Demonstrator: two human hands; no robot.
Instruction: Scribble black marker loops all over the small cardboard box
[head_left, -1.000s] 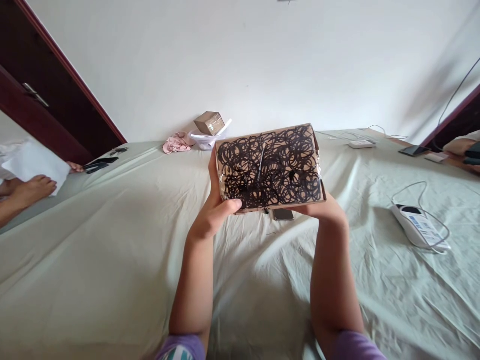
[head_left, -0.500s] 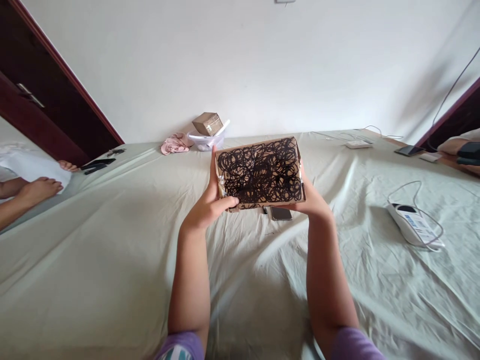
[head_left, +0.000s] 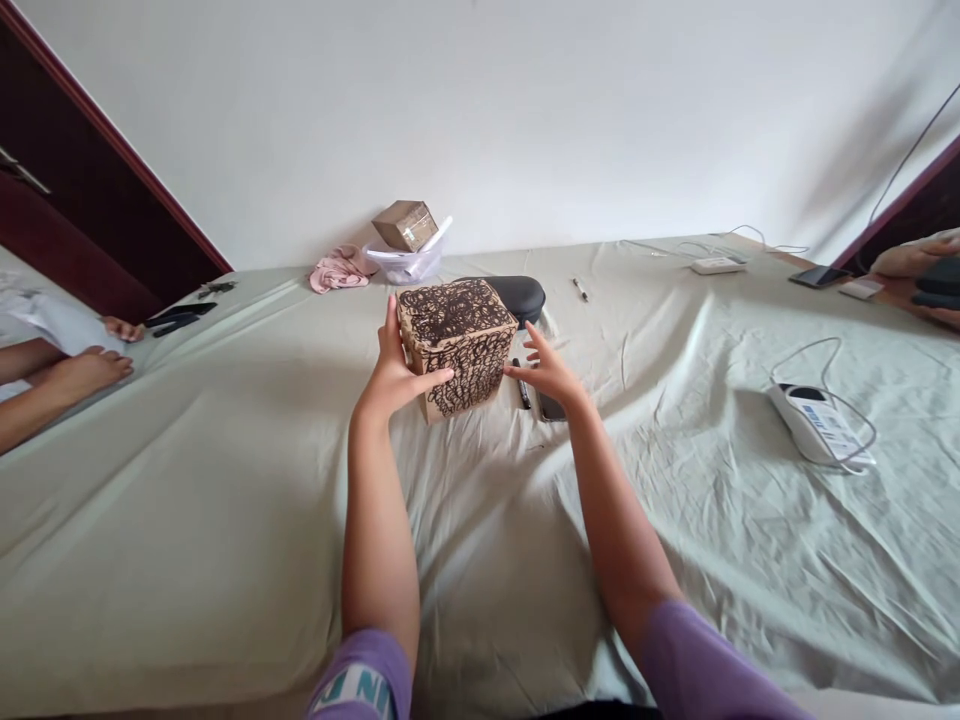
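In the head view, the box [head_left: 466, 352] has turned since half a second ago, showing scribbled top and front, uncovering a black case [head_left: 523, 296] behind it. The left hand [head_left: 396, 378] clamps the box; the right hand [head_left: 553, 374] has opened, fingers spread, thumb at its edge. The left sleeve [head_left: 367, 690] reads "IN"; the white device's [head_left: 819, 425] label is too small to read.

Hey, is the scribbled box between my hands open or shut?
Shut, as far as shows: the box has a flat, scribbled top reaching its edges, with no flap raised. Its underside is hidden.
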